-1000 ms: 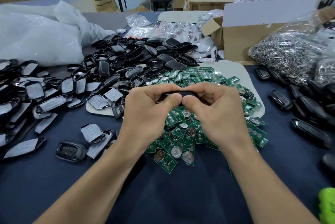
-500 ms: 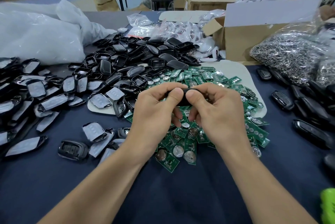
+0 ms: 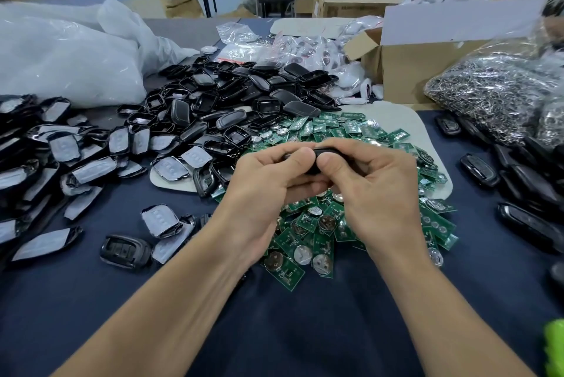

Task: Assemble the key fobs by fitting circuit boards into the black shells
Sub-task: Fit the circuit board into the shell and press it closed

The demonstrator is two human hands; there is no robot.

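Well — spread under everything, a dark blue tabletop (image 3: 305,331). Far left on it, a big white plastic bag (image 3: 61,56), puffy and crinkled. Far right, a brown cardboard box (image 3: 427,71) with its flap up, and just in front of that a clear bag of shiny metal rings (image 3: 494,93). Next in size, a heap of black shells (image 3: 232,96) in the middle at the back, spilling leftward into more shells with white film (image 3: 61,147). Touching that heap on its near side, a pile of green circuit boards (image 3: 320,233), many with round silver batteries. Along the right edge, a row of closed black fobs (image 3: 479,166). Above the green pile, left hand (image 3: 268,190) and right hand (image 3: 375,193) close together, up off the tabletop. Both sets of fingers (image 3: 300,155) curled tight, thumbs side by side on top — pinching one black shell (image 3: 323,150) between them. Mostly hidden by the hands, that shell, its inside out of sight. Last, a lone black fob (image 3: 126,250), buttons up, on bare cloth left of the left arm.
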